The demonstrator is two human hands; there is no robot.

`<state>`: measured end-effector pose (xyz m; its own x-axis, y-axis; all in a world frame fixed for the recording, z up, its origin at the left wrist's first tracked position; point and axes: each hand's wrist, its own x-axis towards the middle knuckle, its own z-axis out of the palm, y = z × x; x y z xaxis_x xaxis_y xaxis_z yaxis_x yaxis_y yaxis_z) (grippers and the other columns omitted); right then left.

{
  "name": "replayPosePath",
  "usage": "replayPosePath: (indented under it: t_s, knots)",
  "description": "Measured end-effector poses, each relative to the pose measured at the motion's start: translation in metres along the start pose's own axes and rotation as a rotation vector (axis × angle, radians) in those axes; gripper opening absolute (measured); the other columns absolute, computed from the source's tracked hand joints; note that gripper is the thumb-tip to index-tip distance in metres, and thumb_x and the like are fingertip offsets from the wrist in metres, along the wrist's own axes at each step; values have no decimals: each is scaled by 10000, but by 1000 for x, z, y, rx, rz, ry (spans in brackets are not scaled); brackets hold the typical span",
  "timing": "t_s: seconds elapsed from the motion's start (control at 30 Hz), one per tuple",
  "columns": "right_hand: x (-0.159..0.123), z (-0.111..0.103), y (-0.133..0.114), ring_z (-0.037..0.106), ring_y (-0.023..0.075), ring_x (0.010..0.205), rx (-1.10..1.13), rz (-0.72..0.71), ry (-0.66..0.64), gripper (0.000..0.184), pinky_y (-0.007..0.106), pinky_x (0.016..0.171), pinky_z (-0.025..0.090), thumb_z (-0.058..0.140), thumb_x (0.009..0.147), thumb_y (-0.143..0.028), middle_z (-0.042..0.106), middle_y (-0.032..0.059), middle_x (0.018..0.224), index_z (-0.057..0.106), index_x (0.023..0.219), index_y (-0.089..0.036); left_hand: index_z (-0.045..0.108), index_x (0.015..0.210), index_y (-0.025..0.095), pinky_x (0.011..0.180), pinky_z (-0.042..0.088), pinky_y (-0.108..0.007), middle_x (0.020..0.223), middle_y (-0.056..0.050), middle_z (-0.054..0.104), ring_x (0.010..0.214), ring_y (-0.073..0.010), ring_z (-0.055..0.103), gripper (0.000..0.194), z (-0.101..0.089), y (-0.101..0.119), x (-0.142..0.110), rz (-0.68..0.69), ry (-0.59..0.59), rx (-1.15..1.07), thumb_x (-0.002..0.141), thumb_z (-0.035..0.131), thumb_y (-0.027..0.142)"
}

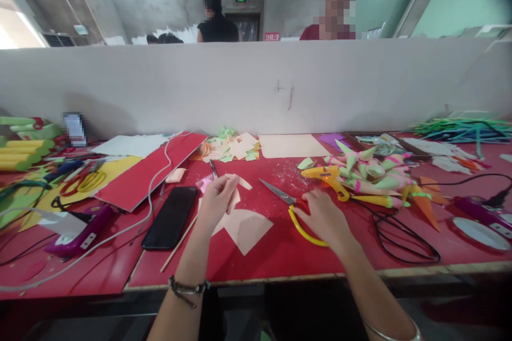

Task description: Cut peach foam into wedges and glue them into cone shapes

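My left hand (217, 201) is closed in a pinch on a small peach paper piece (243, 183), held just above the red table (280, 256). Below it lies a larger peach paper cut-out (245, 229). My right hand (322, 217) rests over the yellow handles of the scissors (280, 193), whose blades point up and left on the table; its fingers curl on the handle loop. A yellow glue gun (326, 175) lies just beyond my right hand.
A black phone (170, 217) and a thin wooden stick (180, 243) lie left of my left hand. Paper cones (370, 176) pile up at the right, with a black cord (400, 240). Purple glue guns (78, 234) sit at both sides. Two people stand behind the white partition (256, 85).
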<state>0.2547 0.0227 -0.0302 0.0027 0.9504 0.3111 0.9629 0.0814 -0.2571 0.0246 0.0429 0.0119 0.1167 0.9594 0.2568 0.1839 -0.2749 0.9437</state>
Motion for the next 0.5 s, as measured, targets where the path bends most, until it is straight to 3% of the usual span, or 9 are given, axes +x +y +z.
replayPosePath:
  t_s: [0.1, 0.17, 0.27, 0.37, 0.5]
  knots:
    - [7, -9, -31, 538, 234, 915, 372, -141, 53, 238, 361, 771, 425, 504, 781, -345, 580, 104, 934, 538, 946, -176, 361, 515, 179, 390, 261, -190, 339, 83, 335, 310, -52, 324, 405, 7, -5, -3, -13, -27, 50, 834, 423, 420]
    - [13, -12, -55, 574, 175, 838, 761, -174, -118, 315, 302, 729, 459, 507, 783, -382, 601, 60, 897, 496, 1034, -190, 364, 516, 178, 377, 250, -190, 353, 85, 332, 311, -51, 327, 407, 10, -7, -5, -19, -28, 93, 826, 427, 434]
    - [23, -9, -79, 596, 142, 750, 1096, -179, -257, 249, 261, 676, 470, 541, 759, -390, 613, 31, 803, 522, 881, -173, 386, 528, 174, 368, 245, -187, 367, 84, 335, 316, -52, 325, 401, 11, -10, -9, -9, -23, 118, 827, 413, 441]
    - [33, -1, -85, 588, 119, 626, 1216, -184, -303, 232, 253, 618, 463, 566, 740, -392, 600, -3, 671, 515, 755, -166, 450, 590, 169, 356, 235, -188, 381, 87, 337, 318, -56, 318, 366, 6, -12, -10, -19, 2, 128, 821, 410, 450]
    - [71, 12, -82, 571, 100, 589, 1172, -186, -357, 204, 254, 638, 452, 611, 717, -341, 598, -19, 613, 540, 695, -150, 524, 833, 169, 350, 243, -190, 399, 100, 336, 314, -70, 312, 320, -3, -21, -10, -71, 36, 108, 818, 396, 461]
